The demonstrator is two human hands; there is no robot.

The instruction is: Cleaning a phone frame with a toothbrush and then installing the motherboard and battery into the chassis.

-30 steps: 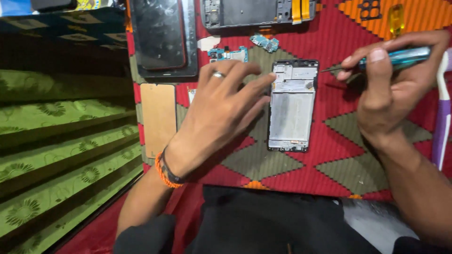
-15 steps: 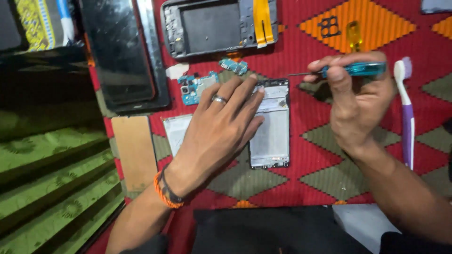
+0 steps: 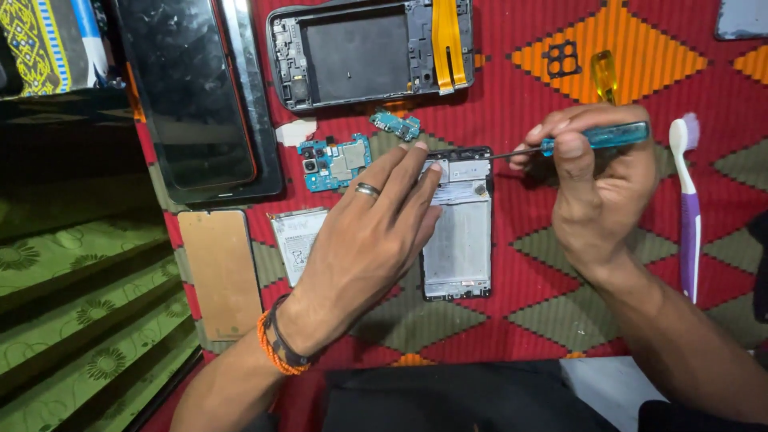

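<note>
My left hand [image 3: 370,232], with a ring and an orange wristband, lies flat on the left side of a silver phone mid-frame [image 3: 462,240], fingertips at its top edge. My right hand [image 3: 596,188] grips a blue-handled screwdriver [image 3: 596,138] held sideways, its thin shaft pointing left to the frame's top right corner. A blue circuit board [image 3: 334,162] and a smaller blue board [image 3: 394,124] lie just above my left hand. A white battery [image 3: 292,240] is partly hidden under my left wrist.
On the red patterned cloth [image 3: 552,280] lie an opened phone housing with an orange flex strip [image 3: 370,50], a black screen panel [image 3: 196,96], a tan back panel [image 3: 222,272], a white-and-purple toothbrush [image 3: 688,216] and a yellow-handled tool [image 3: 604,76]. A green patterned surface [image 3: 72,320] is at left.
The view has shifted, so everything sits lower and nearer the centre. My left hand stays on the mid-frame; my right hand has brought the screwdriver tip nearer to the frame's top corner.
</note>
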